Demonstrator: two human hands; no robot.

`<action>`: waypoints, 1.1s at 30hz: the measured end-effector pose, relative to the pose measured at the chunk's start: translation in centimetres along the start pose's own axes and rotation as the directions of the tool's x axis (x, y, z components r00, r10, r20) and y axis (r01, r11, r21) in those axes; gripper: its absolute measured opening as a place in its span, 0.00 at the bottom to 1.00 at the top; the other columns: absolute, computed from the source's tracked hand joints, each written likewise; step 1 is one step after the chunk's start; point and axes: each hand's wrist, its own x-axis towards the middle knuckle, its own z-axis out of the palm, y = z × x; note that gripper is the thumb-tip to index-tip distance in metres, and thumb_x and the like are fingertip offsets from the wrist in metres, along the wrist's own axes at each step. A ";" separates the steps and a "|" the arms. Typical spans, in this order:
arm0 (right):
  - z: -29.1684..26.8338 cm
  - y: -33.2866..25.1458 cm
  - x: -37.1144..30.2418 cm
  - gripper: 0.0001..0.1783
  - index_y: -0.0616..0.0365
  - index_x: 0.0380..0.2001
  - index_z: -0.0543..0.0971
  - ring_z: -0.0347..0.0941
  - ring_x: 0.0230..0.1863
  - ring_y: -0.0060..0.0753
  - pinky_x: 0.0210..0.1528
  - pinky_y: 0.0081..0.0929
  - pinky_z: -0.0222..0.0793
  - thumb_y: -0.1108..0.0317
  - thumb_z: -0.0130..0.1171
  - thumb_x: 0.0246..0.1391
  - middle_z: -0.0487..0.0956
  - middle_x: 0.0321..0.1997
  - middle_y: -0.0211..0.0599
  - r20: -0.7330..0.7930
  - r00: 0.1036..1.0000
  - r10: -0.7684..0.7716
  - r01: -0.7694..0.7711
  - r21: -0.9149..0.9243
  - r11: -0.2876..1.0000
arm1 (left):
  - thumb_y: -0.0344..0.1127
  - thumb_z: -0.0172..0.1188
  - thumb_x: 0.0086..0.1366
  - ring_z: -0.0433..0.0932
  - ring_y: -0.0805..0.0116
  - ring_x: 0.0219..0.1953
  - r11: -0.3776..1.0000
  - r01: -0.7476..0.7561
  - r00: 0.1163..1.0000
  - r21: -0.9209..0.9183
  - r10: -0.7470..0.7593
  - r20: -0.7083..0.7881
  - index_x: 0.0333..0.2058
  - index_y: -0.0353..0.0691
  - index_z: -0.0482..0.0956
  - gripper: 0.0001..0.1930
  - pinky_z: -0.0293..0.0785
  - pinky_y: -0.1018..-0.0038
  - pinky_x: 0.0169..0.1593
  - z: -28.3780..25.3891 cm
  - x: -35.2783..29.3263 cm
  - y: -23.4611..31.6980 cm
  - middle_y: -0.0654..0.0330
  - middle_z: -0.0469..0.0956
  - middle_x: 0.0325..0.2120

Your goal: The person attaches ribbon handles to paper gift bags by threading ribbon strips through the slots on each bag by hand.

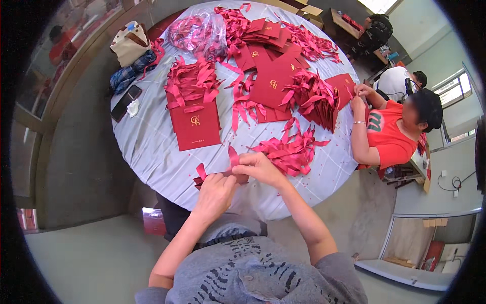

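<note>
At the table's near edge, my left hand [217, 193] is closed over the top of a dark red paper bag [241, 179], hiding much of it. Just to its right, my right hand [259, 168] pinches a pink-red ribbon [233, 155] that stands up from the bag. Another ribbon loop [201, 171] sticks up left of my left hand. Beyond my hands lies a stack of flat red bags [197, 129] with gold print, their ribbon handles bunched at the far end. A heap of loose ribbons [291, 151] rests to the right of my right hand.
The round table has a pale cloth [147, 147]. More red bags [276, 83] and a clear plastic sack of ribbons [197, 35] cover its far side. A phone [132, 93] and a cream handbag [129, 46] lie left. A co-worker in red [387, 129] handles a bag at right.
</note>
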 end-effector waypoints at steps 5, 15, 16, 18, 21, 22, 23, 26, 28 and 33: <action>3.1 0.4 -0.4 0.07 0.65 0.25 0.78 0.65 0.23 0.23 0.28 0.23 0.61 0.70 0.60 0.49 0.70 0.20 0.35 -0.372 0.894 -0.249 0.191 -0.186 0.964 | 0.29 0.57 0.51 0.70 0.60 0.24 1.000 -0.025 1.000 -0.016 0.025 -0.014 0.20 0.40 0.67 0.07 0.63 0.65 0.31 0.3 0.1 0.1 0.58 0.69 0.17; 5.7 1.0 -0.1 0.08 0.65 0.23 0.77 0.62 0.23 0.14 0.26 0.18 0.59 0.72 0.56 0.53 0.68 0.19 0.26 -0.555 0.818 -0.151 0.142 -0.060 0.988 | 0.30 0.57 0.53 0.73 0.58 0.23 0.997 0.057 0.998 -0.056 -0.057 -0.005 0.22 0.39 0.68 0.07 0.66 0.64 0.29 0.5 -0.4 -0.4 0.56 0.71 0.16; 5.9 0.9 -0.1 0.08 0.64 0.24 0.77 0.61 0.23 0.14 0.25 0.18 0.58 0.72 0.56 0.54 0.68 0.19 0.26 -0.559 0.816 -0.148 0.135 -0.065 0.989 | 0.30 0.57 0.53 0.73 0.58 0.23 0.996 0.063 0.998 -0.059 -0.063 -0.003 0.22 0.39 0.68 0.07 0.66 0.64 0.29 0.4 -0.4 -0.3 0.56 0.71 0.16; 5.9 1.1 0.0 0.10 0.64 0.23 0.77 0.60 0.22 0.14 0.24 0.19 0.57 0.70 0.55 0.55 0.67 0.17 0.26 -0.571 0.812 -0.119 0.079 -0.096 0.992 | 0.30 0.57 0.55 0.75 0.52 0.26 0.977 0.187 0.980 -0.103 -0.178 0.087 0.26 0.35 0.70 0.06 0.68 0.60 0.30 0.2 -0.3 -0.3 0.51 0.73 0.18; 6.4 1.8 1.0 0.11 0.64 0.22 0.76 0.60 0.21 0.15 0.23 0.20 0.57 0.68 0.55 0.55 0.65 0.15 0.27 -0.611 0.780 -0.130 0.061 -0.133 0.989 | 0.28 0.56 0.56 0.74 0.45 0.30 0.934 0.248 0.963 -0.256 -0.210 0.167 0.36 0.33 0.73 0.09 0.69 0.58 0.35 0.7 -0.7 -2.3 0.46 0.75 0.24; 6.6 1.8 1.3 0.12 0.64 0.21 0.75 0.60 0.20 0.17 0.23 0.23 0.58 0.67 0.55 0.54 0.65 0.14 0.32 -0.629 0.765 -0.135 0.049 -0.152 0.987 | 0.25 0.54 0.56 0.74 0.44 0.32 0.928 0.269 0.952 -0.259 -0.215 0.218 0.38 0.33 0.74 0.10 0.70 0.58 0.37 0.7 -0.8 -2.9 0.44 0.75 0.27; 6.6 1.8 1.6 0.12 0.65 0.22 0.76 0.61 0.20 0.18 0.23 0.24 0.59 0.67 0.55 0.54 0.67 0.14 0.34 -0.632 0.763 -0.133 0.017 -0.186 0.982 | 0.24 0.54 0.55 0.74 0.44 0.33 0.929 0.251 0.960 -0.272 -0.202 0.194 0.38 0.33 0.74 0.11 0.70 0.59 0.38 0.6 -1.0 -3.6 0.44 0.75 0.28; 6.3 2.4 2.3 0.13 0.65 0.23 0.76 0.65 0.19 0.22 0.24 0.27 0.61 0.65 0.55 0.54 0.71 0.16 0.41 -0.627 0.766 -0.138 -0.011 -0.228 0.974 | 0.20 0.52 0.52 0.72 0.47 0.40 0.905 0.287 0.947 -0.314 -0.220 0.234 0.40 0.34 0.74 0.15 0.68 0.61 0.43 0.2 -1.0 -4.3 0.46 0.74 0.32; 6.3 3.1 2.7 0.13 0.65 0.24 0.77 0.66 0.19 0.25 0.25 0.27 0.62 0.65 0.55 0.54 0.72 0.17 0.42 -0.638 0.755 -0.148 -0.062 -0.294 0.954 | 0.20 0.52 0.46 0.69 0.48 0.43 0.985 0.100 0.995 -0.138 -0.096 0.037 0.38 0.34 0.73 0.16 0.65 0.61 0.45 0.2 -1.2 -4.8 0.49 0.72 0.36; 6.2 5.5 2.6 0.12 0.65 0.24 0.74 0.69 0.19 0.42 0.25 0.32 0.63 0.66 0.54 0.56 0.73 0.21 0.50 -0.627 0.761 -0.166 -0.083 -0.347 0.934 | 0.20 0.56 0.48 0.69 0.51 0.43 0.953 0.302 0.931 -0.002 -0.296 -0.213 0.40 0.36 0.72 0.17 0.66 0.65 0.47 0.5 -3.4 -7.4 0.49 0.69 0.38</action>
